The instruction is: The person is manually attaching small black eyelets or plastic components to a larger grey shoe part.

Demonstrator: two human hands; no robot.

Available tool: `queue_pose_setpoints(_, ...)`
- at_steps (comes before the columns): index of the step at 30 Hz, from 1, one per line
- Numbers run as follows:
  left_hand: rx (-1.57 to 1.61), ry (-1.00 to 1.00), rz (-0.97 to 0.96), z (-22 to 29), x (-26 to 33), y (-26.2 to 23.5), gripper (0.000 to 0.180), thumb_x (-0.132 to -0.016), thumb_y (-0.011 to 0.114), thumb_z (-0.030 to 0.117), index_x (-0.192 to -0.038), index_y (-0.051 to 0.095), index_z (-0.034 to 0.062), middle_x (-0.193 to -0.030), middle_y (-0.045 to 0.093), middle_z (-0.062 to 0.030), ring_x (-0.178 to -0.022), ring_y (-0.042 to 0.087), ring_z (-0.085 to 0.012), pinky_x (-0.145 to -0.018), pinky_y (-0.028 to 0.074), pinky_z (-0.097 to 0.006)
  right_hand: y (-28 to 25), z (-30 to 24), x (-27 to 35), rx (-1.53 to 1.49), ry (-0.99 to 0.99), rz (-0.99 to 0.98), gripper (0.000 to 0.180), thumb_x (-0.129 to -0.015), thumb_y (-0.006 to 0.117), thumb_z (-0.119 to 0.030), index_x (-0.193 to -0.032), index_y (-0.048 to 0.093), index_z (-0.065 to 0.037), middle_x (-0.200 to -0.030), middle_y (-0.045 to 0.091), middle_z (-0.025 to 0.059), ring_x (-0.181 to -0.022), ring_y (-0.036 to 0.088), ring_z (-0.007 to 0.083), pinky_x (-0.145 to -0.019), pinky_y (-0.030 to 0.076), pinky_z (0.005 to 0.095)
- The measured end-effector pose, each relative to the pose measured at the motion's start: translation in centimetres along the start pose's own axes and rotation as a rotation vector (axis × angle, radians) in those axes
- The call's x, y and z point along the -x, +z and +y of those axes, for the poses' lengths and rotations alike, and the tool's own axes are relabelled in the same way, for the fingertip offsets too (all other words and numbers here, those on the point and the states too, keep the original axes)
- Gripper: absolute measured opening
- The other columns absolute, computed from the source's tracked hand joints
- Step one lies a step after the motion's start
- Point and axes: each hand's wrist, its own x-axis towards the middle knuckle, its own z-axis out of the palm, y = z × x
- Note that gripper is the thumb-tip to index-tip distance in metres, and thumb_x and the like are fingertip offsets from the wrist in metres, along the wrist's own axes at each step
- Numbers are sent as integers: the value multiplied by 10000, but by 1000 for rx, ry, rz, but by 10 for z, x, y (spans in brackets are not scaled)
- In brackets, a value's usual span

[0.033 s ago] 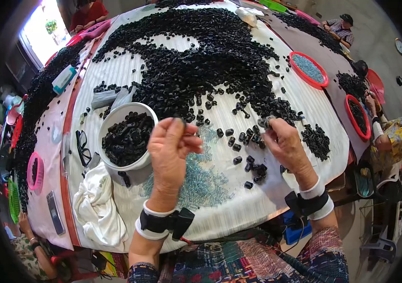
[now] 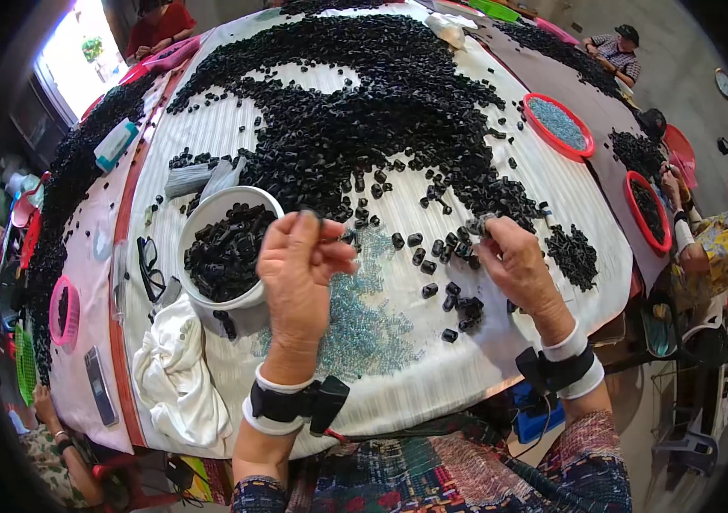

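My left hand (image 2: 295,278) is raised beside the white bowl (image 2: 273,208), thumb and fingers pinched on a small black cylindrical piece (image 2: 324,226) that is mostly hidden. The bowl holds many black pieces (image 2: 231,255). My right hand (image 2: 519,267) hovers over the cloth to the right, its thumb and forefinger closed on something small and greyish at the fingertips, too small to make out. Loose black cylinders (image 2: 430,291) lie between the hands and below the right one. Small clear bluish pieces (image 2: 364,333) are spread on the cloth just right of my left forearm.
A large heap of black pieces (image 2: 381,103) covers the far table. Left are glasses (image 2: 151,269), a white cloth (image 2: 177,376) and a phone (image 2: 100,385). A red basket (image 2: 558,125) of bluish pieces stands far right. Co-workers, including a person in yellow (image 2: 710,248), sit around.
My left hand has shifted slightly to the left, toward the bowl, still pinched. The right hand has barely moved.
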Motion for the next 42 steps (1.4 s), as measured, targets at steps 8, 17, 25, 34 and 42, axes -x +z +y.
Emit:
queue_pose_setpoints(8,23,182,347,31,-19,-32,228,-936,540,266,-1001,496,51,-899,647,-108,-647,627,-138,-529,548,-271,18,4,0,97,-104,-68,94,-747,566,-11,-828,523,-33,-797,517,125,-721,572,331,-621,490,403)
queue_pose_setpoints(17,130,91,362,28,-20,-32,222,-944,513,321,-982,522,102,-900,644,-71,-643,596,-147,-538,518,-293,42,6,-4,311,-225,-125,136,-724,580,-31,-842,518,-56,-803,538,92,-807,582,284,-661,507,375)
queue_pose_setpoints(25,18,-304,72,-5,1,-8,123,-904,563,138,-998,518,74,-796,623,-79,-607,610,-148,-471,520,-283,53,2,-3,277,-279,-44,207,-714,602,-31,-903,518,-35,-814,557,114,-804,567,297,-670,498,377)
queue_pose_setpoints(34,-154,-621,-250,-16,13,6,245,-847,670,164,-1000,562,7,-853,646,-80,-636,618,-114,-509,514,-233,19,-71,-16,-200,-508,-18,322,-668,680,31,-950,529,-7,-784,540,136,-730,574,312,-634,492,366)
queue_pose_setpoints(42,-75,-546,-180,-14,6,-3,248,-817,675,70,-1032,584,-16,-944,671,-119,-739,657,-137,-548,535,-212,9,-45,-8,-299,-42,-241,224,-765,651,-29,-937,508,-13,-765,606,111,-600,596,200,-509,462,300)
